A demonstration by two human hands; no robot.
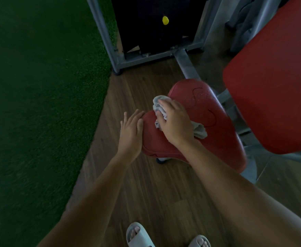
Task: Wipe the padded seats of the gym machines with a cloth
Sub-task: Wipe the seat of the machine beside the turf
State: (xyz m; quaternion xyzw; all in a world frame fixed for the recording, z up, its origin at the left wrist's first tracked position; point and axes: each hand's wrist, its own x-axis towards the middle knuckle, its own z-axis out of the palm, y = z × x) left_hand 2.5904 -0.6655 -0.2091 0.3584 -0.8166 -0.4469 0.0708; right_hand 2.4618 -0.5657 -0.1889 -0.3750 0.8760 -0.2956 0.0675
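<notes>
A red padded seat (215, 125) of a gym machine sits low in the middle of the head view. My right hand (176, 123) presses a crumpled grey-white cloth (161, 106) onto the seat's left part; cloth ends stick out past the fingers and behind the wrist. My left hand (132, 132) lies flat with fingers together against the seat's left edge, holding nothing. A larger red back pad (274, 90) stands at the right, above the seat.
A grey metal frame (110, 56) with a black weight stack and a yellow pin (165, 20) stands behind the seat. Green turf (39, 86) covers the left; wood-pattern floor (146, 184) lies under me. My feet in pale slides (139, 234) are at the bottom.
</notes>
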